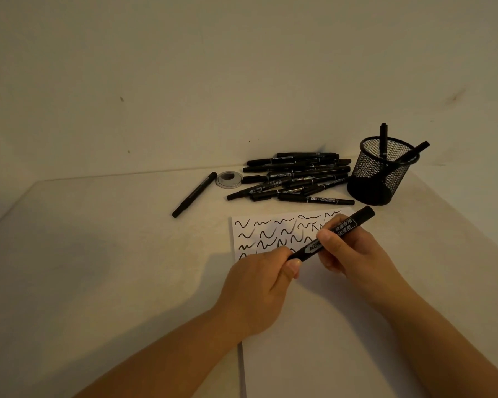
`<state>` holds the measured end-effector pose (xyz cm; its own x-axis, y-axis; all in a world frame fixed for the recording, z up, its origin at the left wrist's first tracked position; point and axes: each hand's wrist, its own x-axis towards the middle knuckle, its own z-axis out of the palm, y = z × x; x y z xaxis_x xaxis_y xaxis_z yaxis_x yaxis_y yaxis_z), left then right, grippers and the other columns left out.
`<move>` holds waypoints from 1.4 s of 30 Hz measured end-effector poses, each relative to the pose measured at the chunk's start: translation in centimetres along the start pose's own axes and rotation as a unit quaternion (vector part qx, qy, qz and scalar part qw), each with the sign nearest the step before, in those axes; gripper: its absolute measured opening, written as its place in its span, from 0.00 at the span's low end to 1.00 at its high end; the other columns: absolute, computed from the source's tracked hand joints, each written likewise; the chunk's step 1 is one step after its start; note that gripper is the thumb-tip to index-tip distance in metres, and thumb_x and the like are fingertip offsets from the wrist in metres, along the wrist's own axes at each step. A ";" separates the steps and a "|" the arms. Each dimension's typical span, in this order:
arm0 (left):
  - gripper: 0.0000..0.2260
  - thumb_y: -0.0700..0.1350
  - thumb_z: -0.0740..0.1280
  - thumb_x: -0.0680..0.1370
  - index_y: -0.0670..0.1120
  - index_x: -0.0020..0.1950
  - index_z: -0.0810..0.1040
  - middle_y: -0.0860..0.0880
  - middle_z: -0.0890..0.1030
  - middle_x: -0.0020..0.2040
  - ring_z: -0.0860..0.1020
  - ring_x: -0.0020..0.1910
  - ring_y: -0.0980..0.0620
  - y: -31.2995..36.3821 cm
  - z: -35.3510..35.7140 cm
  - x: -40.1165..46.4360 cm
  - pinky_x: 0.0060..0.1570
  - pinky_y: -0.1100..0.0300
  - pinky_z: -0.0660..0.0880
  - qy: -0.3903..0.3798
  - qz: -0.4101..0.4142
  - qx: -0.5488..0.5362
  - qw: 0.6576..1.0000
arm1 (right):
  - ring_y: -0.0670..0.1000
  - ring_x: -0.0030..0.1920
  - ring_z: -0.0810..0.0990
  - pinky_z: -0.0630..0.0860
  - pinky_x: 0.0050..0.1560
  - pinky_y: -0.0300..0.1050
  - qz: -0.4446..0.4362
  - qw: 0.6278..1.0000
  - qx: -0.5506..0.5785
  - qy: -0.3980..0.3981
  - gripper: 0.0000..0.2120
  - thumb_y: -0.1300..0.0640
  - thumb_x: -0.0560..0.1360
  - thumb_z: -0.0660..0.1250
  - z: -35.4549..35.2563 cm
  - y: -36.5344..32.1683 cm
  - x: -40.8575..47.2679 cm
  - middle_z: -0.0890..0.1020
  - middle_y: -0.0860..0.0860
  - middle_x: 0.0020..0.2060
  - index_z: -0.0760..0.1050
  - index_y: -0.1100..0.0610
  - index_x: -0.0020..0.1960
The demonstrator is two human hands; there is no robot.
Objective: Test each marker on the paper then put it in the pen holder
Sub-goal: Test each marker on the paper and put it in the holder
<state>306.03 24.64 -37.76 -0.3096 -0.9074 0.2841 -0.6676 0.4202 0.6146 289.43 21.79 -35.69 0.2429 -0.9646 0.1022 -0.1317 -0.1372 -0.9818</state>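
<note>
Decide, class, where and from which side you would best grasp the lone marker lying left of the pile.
Probably pinch the lone marker mid-barrel from above, fingers across its width: it lies flat and diagonal on the table, clear of the pile, both long sides free.

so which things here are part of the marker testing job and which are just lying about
Job: held marker, both hands (left, right), paper, marker pile, pen holder, lone marker.

Lying about: small round lid-like disc.
</note>
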 end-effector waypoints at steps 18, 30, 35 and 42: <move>0.16 0.54 0.53 0.79 0.56 0.32 0.66 0.55 0.66 0.24 0.66 0.23 0.55 1.3 -1.8 1.6 0.26 0.66 0.59 0.090 0.009 -0.020 0.996 | 0.51 0.34 0.79 0.74 0.25 0.38 -0.353 0.716 -0.601 0.036 0.18 0.62 0.59 0.79 -1.2 -3.4 0.4 0.81 0.54 0.41 0.80 0.57 0.48; 0.10 0.53 0.56 0.79 0.51 0.52 0.74 0.53 0.77 0.46 0.75 0.42 0.55 -4.8 -6.3 13.0 0.39 0.61 0.70 0.034 -0.068 0.147 0.986 | 0.53 0.41 0.78 0.75 0.40 0.46 -0.212 0.829 -0.434 0.283 0.06 0.61 0.73 0.66 -10.1 -8.1 6.7 0.78 0.50 0.43 0.74 0.58 0.50; 0.14 0.51 0.58 0.79 0.49 0.64 0.70 0.47 0.72 0.60 0.73 0.56 0.50 -9.2 -6.5 16.1 0.52 0.58 0.70 -0.069 -0.123 0.192 0.971 | 0.52 0.43 0.77 0.73 0.41 0.44 -0.103 0.880 -0.339 0.316 0.08 0.60 0.74 0.65 -12.5 -7.5 9.4 0.79 0.51 0.43 0.71 0.58 0.53; 0.13 0.44 0.57 0.80 0.48 0.64 0.71 0.46 0.73 0.59 0.72 0.55 0.49 -11.2 -5.4 18.3 0.52 0.57 0.70 -0.041 -0.089 0.220 0.971 | 0.51 0.36 0.78 0.71 0.29 0.39 -0.048 0.897 -0.351 0.263 0.23 0.63 0.73 0.65 -12.4 -4.4 11.5 0.76 0.48 0.39 0.62 0.52 0.64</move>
<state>311.46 3.31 -35.43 -0.2037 -0.9701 0.1318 -0.9345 0.2328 0.2694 280.90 8.54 -28.23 -0.1774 -0.8881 0.4240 -0.7526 -0.1552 -0.6399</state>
